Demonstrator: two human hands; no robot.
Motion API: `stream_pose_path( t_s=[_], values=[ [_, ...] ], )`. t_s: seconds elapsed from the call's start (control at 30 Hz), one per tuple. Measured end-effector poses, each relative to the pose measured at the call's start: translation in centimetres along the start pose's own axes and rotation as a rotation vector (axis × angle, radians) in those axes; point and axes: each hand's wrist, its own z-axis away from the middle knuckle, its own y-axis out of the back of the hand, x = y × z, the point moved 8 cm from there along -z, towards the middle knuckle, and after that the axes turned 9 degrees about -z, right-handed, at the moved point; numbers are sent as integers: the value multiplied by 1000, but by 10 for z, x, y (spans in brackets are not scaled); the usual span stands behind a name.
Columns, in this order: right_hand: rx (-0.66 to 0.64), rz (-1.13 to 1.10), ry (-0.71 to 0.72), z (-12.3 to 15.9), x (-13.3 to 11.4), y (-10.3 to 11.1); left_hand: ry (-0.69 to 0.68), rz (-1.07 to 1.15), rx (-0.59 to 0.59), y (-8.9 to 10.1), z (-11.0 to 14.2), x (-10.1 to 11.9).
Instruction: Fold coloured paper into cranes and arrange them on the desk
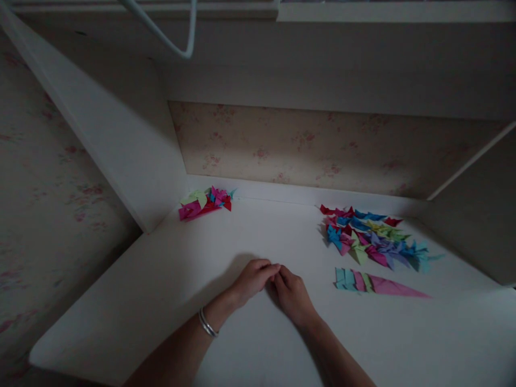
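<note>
My left hand (pixel 255 278) and my right hand (pixel 291 293) meet over the middle of the white desk, fingertips touching. Both have their fingers curled inward and closed. Whatever they hold, if anything, is hidden behind the knuckles. To the right of my right hand lies a row of folded paper pieces (pixel 360 281), turquoise, pink and green, with a long pink point at the right end. Behind it spreads a pile of colourful origami pieces (pixel 365 239), some of them winged. A smaller heap of folded paper (pixel 205 203) sits at the back left.
The white desk (pixel 161 301) has a rounded front left corner. A side panel (pixel 133 140) rises on the left, another panel (pixel 479 209) on the right. Overhead, a shelf (pixel 322 64) spans the back, with a white cable (pixel 177 48) hanging from it.
</note>
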Motion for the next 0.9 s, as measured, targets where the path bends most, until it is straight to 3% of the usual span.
stream_pose_path(
  t_s=[0.9],
  values=[
    [-57, -33, -38, 0, 8, -6, 16, 24, 13, -1, 1, 4]
  ],
)
